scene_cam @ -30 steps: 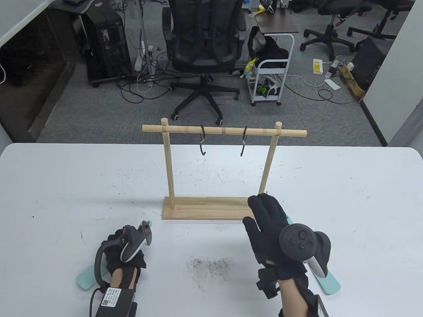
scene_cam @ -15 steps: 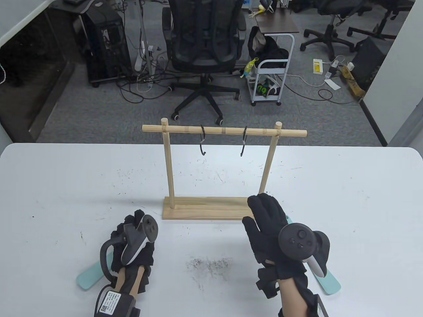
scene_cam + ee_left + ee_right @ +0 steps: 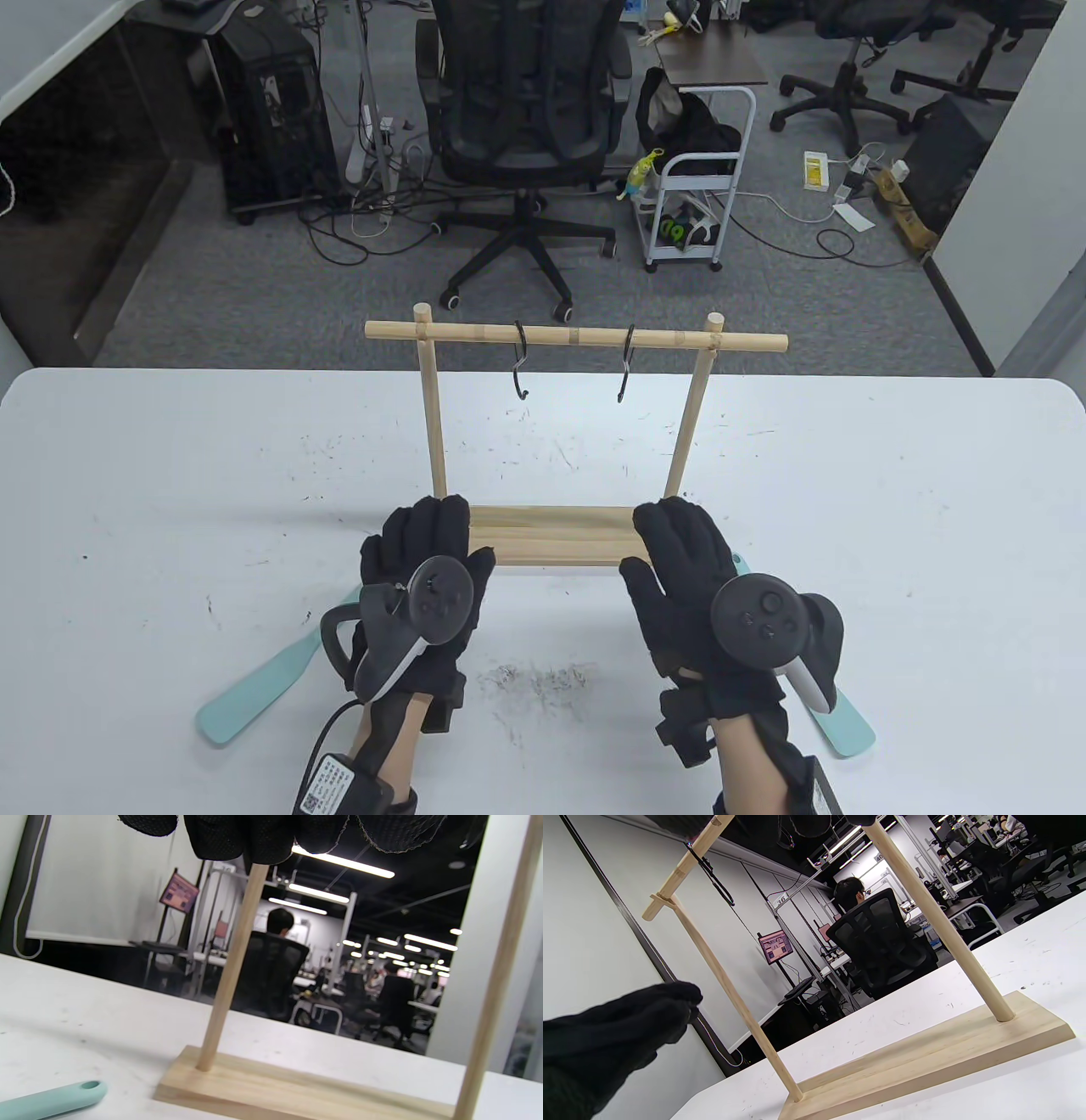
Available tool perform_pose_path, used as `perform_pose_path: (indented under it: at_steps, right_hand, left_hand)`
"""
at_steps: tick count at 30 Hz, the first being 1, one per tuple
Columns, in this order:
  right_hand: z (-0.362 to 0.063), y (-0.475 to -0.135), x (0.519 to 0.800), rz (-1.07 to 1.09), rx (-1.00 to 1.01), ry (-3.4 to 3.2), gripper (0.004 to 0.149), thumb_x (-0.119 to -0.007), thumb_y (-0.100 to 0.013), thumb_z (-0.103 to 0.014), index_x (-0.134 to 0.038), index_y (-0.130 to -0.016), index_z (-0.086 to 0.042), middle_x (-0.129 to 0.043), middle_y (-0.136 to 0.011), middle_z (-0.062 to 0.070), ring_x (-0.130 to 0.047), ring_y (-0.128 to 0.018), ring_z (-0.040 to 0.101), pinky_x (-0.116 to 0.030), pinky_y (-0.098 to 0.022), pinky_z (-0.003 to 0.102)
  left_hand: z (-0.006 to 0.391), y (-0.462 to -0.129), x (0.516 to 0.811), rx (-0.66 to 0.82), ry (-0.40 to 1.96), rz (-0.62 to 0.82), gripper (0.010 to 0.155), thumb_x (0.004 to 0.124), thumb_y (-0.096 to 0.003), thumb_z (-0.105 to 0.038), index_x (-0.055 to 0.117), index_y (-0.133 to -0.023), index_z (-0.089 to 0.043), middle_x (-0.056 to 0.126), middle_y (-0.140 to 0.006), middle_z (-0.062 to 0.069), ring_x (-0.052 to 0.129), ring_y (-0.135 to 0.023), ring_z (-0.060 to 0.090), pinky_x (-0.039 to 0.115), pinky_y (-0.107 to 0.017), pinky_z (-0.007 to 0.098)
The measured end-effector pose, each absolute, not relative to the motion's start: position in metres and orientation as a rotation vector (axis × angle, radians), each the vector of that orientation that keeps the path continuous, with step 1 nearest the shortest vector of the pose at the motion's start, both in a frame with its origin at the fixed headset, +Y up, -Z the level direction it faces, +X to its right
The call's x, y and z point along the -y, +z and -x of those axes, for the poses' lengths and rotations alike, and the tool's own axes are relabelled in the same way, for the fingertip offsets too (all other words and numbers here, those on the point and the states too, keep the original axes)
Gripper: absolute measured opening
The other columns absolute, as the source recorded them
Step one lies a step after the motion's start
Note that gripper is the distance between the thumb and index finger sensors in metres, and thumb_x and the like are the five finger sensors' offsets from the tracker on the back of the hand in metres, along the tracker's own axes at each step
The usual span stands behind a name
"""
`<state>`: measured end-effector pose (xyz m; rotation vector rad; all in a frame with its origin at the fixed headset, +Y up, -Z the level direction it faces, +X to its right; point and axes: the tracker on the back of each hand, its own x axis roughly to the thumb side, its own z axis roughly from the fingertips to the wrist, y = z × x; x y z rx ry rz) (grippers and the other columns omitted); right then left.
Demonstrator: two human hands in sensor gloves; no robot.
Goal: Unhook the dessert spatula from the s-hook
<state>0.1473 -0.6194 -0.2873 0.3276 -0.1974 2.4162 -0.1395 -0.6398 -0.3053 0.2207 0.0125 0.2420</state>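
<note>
Two mint dessert spatulas lie flat on the white table. One spatula (image 3: 254, 688) is at the front left, and its handle end with a hole shows in the left wrist view (image 3: 51, 1101). The other spatula (image 3: 848, 730) pokes out from under my right wrist. Two black S-hooks (image 3: 521, 365) (image 3: 626, 367) hang empty on the wooden rack's bar; one shows in the right wrist view (image 3: 712, 874). My left hand (image 3: 424, 543) is open and flat over the left end of the rack base (image 3: 551, 535). My right hand (image 3: 679, 543) is open and flat over its right end. Neither hand holds anything.
The rack's two uprights (image 3: 437, 441) (image 3: 687, 424) rise just beyond my fingertips. The table's far edge (image 3: 543, 372) runs behind the rack, with an office chair (image 3: 526, 110) and a small cart (image 3: 700, 195) on the floor beyond.
My left hand has left the left spatula's handle, moved forward and right, and opened flat at the left end of the rack base. The spatula stays on the table. My right hand barely moved.
</note>
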Motion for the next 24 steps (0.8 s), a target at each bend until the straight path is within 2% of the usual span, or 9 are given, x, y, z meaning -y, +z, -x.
perform_pose_path:
  at_steps: [7,13,24]
  right_hand:
    - [-0.146,-0.287,0.620,-0.323,0.207,2.433,0.064,-0.070,-0.050,-0.053,-0.063,-0.107,-0.024,-0.054,-0.115,0.012,-0.052,-0.103,0.047,-0.049,-0.072,0.063]
    - [-0.143,-0.286,0.620,-0.317,0.220,2.459,0.065,-0.070,-0.050,-0.053,-0.062,-0.107,-0.024,-0.054,-0.115,0.012,-0.053,-0.103,0.047,-0.049,-0.072,0.063]
    - [-0.136,-0.289,0.627,-0.284,0.213,2.535,0.066,-0.070,-0.050,-0.053,-0.060,-0.108,-0.024,-0.053,-0.115,0.012,-0.052,-0.103,0.047,-0.048,-0.072,0.063]
  left_hand:
    - [0.130,-0.295,0.636,0.074,0.289,-0.297,0.069,0.064,-0.0544,-0.059,0.052,-0.117,-0.034,0.056,-0.125,0.003,0.053,-0.116,0.039,0.048,-0.081,0.066]
    - [0.141,-0.290,0.632,0.090,0.288,-0.350,0.069,0.065,-0.0539,-0.059,0.052,-0.117,-0.034,0.057,-0.125,0.003,0.053,-0.116,0.039,0.048,-0.081,0.067]
    - [0.151,-0.290,0.630,0.099,0.303,-0.338,0.071,0.064,-0.0541,-0.060,0.052,-0.118,-0.033,0.056,-0.125,0.005,0.055,-0.116,0.039,0.048,-0.081,0.067]
